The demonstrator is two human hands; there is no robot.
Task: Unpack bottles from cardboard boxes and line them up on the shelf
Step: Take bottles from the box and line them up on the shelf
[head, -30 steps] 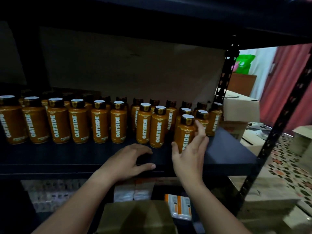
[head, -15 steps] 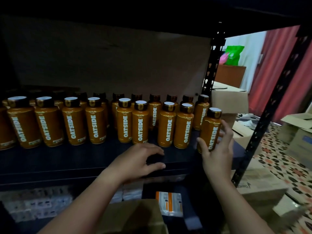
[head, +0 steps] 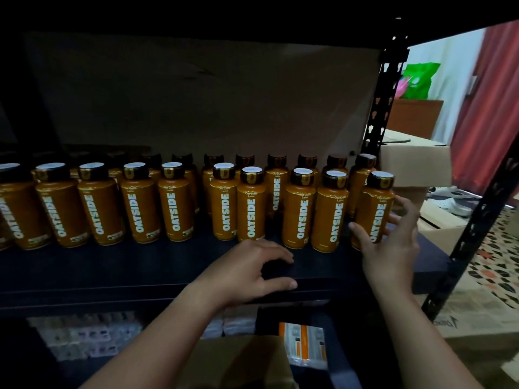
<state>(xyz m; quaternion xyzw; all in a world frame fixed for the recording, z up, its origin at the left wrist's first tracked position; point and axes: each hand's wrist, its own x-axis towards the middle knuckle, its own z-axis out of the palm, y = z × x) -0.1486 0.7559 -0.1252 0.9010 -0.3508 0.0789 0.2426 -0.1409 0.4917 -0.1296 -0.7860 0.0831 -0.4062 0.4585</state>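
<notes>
you face a dark metal shelf [head: 140, 265] whose board runs the whole width of the view, with a black slotted upright [head: 379, 108] at its back right corner and another post [head: 477, 220] nearer you on the right. a pale backing board [head: 196, 102] closes the rear of the bay. on the shelf stand two rows of orange oatside bottles [head: 174, 203] with black caps, all upright, the front row reaching from the far left edge to the right end, the back row half hidden behind it. past the right end of the shelf sit cardboard boxes [head: 415, 164], a red curtain [head: 488, 102] and a green bag [head: 420, 80] on a brown cabinet. a patterned floor mat [head: 497, 265] shows low on the right. below the shelf you see another cardboard box [head: 238, 360] and an orange-and-white packet [head: 304, 343].

your right hand [head: 393, 248] is on the last bottle [head: 373, 211] at the right end of the front row, thumb on its left side and fingers curled round its right side; the bottle stands on the shelf just beside its neighbour. your left hand [head: 252, 270] rests on the shelf's front edge, fingers bent over the top and thumb along the lip, holding no bottle.
</notes>
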